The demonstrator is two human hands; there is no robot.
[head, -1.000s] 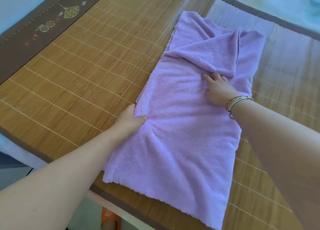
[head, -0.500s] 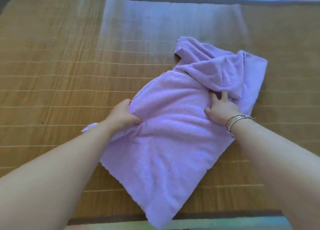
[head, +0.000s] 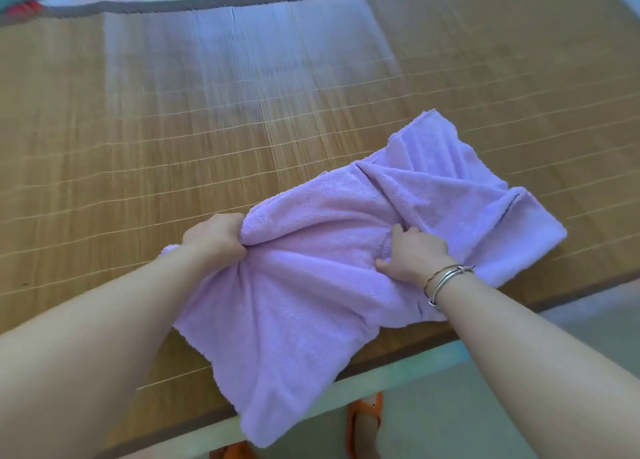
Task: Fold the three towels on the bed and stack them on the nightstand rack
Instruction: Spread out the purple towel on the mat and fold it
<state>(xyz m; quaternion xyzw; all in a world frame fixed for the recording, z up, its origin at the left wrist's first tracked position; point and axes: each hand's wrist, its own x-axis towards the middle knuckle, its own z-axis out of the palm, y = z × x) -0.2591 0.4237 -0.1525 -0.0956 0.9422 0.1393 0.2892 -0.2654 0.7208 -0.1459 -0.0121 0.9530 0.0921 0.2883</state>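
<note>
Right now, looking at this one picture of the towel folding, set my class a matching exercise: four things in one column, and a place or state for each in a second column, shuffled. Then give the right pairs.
Column one:
1. left hand
2. right hand
3. purple towel
4. orange slipper

Column two:
A. on the floor below the bed edge
B. rumpled, one corner hanging over the near edge of the bamboo mat
C. grips the towel's left edge in a fist
D. wears metal bangles at the wrist, fingers dug into the towel's middle

Pairs: 1-C, 2-D, 3-B, 4-A
</note>
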